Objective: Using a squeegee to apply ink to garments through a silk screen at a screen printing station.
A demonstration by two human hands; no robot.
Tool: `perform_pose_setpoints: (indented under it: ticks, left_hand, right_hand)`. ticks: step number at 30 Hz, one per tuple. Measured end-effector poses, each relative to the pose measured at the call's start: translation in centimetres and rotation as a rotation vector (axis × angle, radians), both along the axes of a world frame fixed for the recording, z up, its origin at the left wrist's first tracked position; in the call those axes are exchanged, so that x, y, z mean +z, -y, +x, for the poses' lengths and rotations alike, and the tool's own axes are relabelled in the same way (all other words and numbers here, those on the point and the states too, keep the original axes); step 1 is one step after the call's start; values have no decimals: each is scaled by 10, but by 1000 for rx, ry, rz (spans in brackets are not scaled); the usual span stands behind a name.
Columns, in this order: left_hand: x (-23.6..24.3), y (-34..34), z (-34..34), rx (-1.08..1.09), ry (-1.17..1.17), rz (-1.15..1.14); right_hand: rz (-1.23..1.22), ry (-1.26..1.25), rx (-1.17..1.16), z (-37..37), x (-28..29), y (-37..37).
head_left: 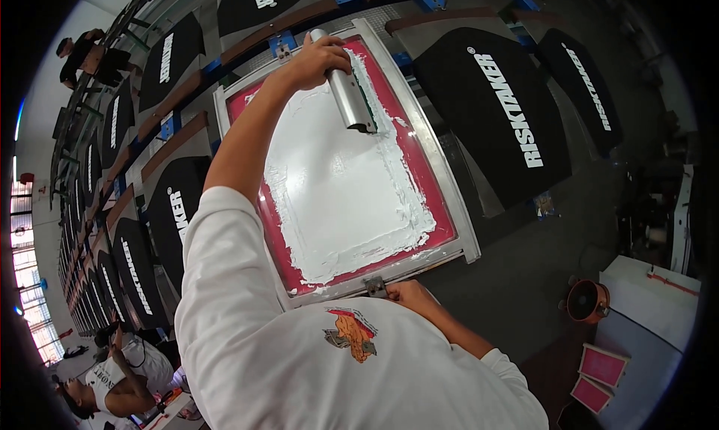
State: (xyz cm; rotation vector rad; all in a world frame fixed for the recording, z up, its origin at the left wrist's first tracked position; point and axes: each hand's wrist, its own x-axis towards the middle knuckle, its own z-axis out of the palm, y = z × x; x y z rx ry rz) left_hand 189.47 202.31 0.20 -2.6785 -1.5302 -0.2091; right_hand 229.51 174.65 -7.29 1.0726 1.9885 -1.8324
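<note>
My left hand (320, 62) reaches to the far end of a printing screen and is closed around a long silver squeegee (348, 97). The squeegee stands tilted along the screen's right half, its lower edge against thick white ink (408, 179). The screen has a silver metal frame (423, 123) and pink mesh (442, 213) around a broad white area. At the frame's near edge, my right hand (412, 295) is closed next to a small metal clamp (375, 286). What its curled fingers hold is hidden.
Black garment panels (498, 116) with white lettering lie on boards right and left of the screen. Blue brackets (281, 42) line the rail. An orange round fan (587, 301) and smaller pink screens (603, 366) are at right. A person (123, 374) is at lower left; others stand far left.
</note>
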Motion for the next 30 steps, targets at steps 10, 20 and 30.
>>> perform_pose_setpoints:
  ticks: [10,20,30]
  left_hand:
    - [20,5,-14,141,-104,-261]
    - [-13,67,45,-31,77,-52]
    - [2,117,38,84,97,-114]
  right_hand:
    - [27,-90,-52,2,-9,3]
    - [42,-106,-65,2,-5,2]
    - [116,-164,-81,2,-3,4]
